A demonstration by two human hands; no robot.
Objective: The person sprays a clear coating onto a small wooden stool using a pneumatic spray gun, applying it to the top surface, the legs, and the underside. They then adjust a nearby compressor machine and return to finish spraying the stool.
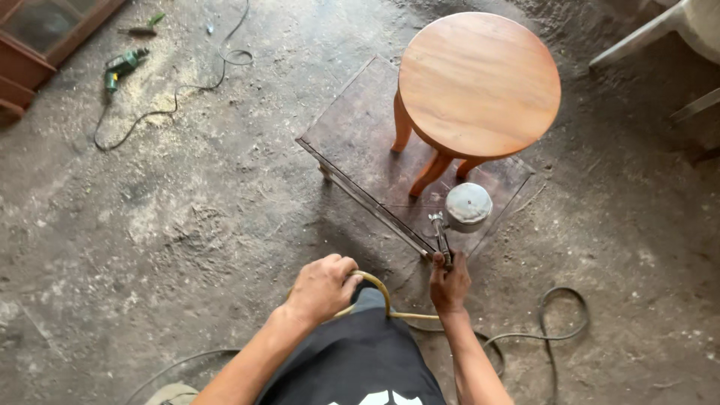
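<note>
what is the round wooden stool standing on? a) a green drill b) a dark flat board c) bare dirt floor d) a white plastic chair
b: the stool has its legs planted on a dark flat board lying on the dusty floor, with the spray gun in the right hand just in front of it.

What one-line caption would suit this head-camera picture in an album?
Right hand holds a spray gun beside a round wooden stool on a low board; left hand grips the hose.
</note>
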